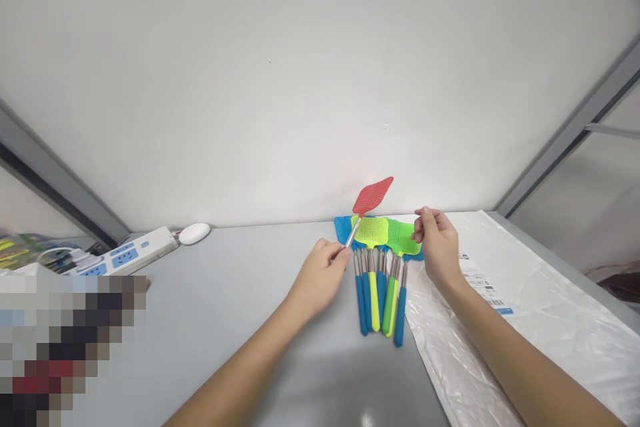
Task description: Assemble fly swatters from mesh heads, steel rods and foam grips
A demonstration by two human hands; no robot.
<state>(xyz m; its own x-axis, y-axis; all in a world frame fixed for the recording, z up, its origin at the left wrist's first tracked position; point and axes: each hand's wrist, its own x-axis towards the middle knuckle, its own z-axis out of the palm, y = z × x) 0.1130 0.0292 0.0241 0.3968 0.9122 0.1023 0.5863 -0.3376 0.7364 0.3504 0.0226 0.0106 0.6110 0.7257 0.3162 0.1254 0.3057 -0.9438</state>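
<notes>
My left hand [323,273] is closed around the handle end of a red fly swatter [373,196], whose head tilts up to the right in front of the wall. Several more fly swatters lie close together on the table below it: a yellow one [374,287], a green one [389,303] and blue ones [401,313]. Their mesh heads overlap toward the wall and their handles point at me. Over the right side of these heads hovers my right hand [437,243], its fingers curled in; whatever they may hold is too small or hidden to name.
A white plastic bag [545,280] with a printed label covers the right of the grey table [240,293]. To the left are a power strip [135,253] and a white oval object [195,233]. A white wall [300,80] rises behind the table.
</notes>
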